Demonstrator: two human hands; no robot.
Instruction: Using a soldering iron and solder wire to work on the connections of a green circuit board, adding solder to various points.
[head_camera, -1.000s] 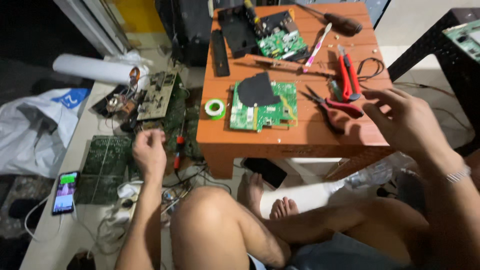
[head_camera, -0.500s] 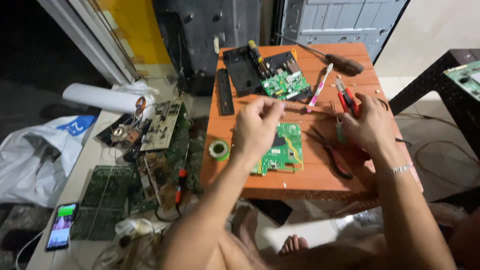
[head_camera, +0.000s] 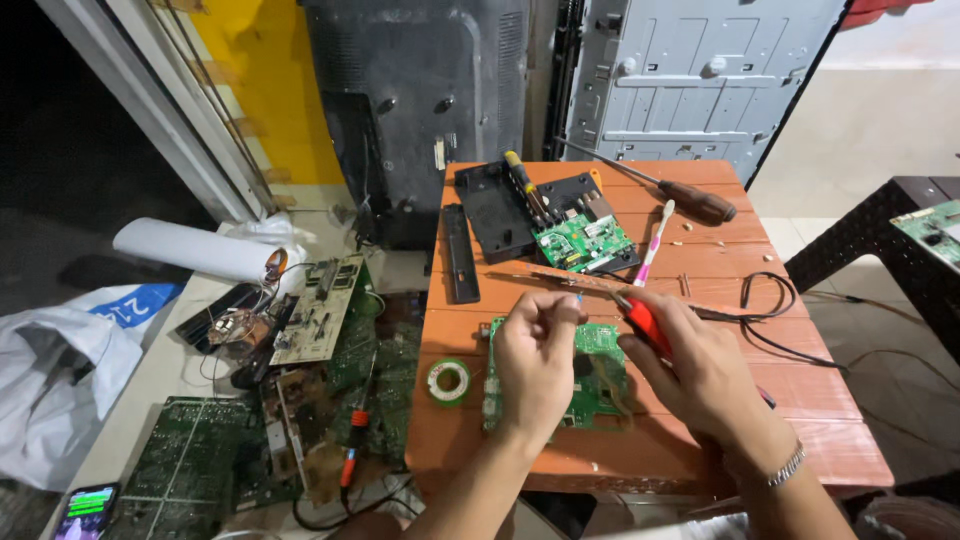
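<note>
My left hand (head_camera: 533, 362) hovers over a green circuit board (head_camera: 598, 385) on the orange wooden table (head_camera: 700, 450), its thumb and fingers pinched on a tiny blue-tipped part (head_camera: 579, 297). My right hand (head_camera: 700, 375) is beside it, closed on a red-handled tool (head_camera: 645, 325) that points toward the left hand. Both hands cover much of the board. A small roll of solder wire (head_camera: 448, 381) lies just left of the board.
Farther back on the table lie a black plastic cover (head_camera: 492, 210), a second green board (head_camera: 582, 243), two screwdrivers (head_camera: 690, 197), a toothbrush (head_camera: 655, 241) and a black cable (head_camera: 770, 310). Circuit boards (head_camera: 190, 460), a soldering iron (head_camera: 352, 455), a paper roll (head_camera: 190, 248) and a phone (head_camera: 85, 508) lie on the floor at left.
My left hand came up from the floor boards to the table and now pinches a small part. My right hand picked up the red-handled tool. The view moved closer.
</note>
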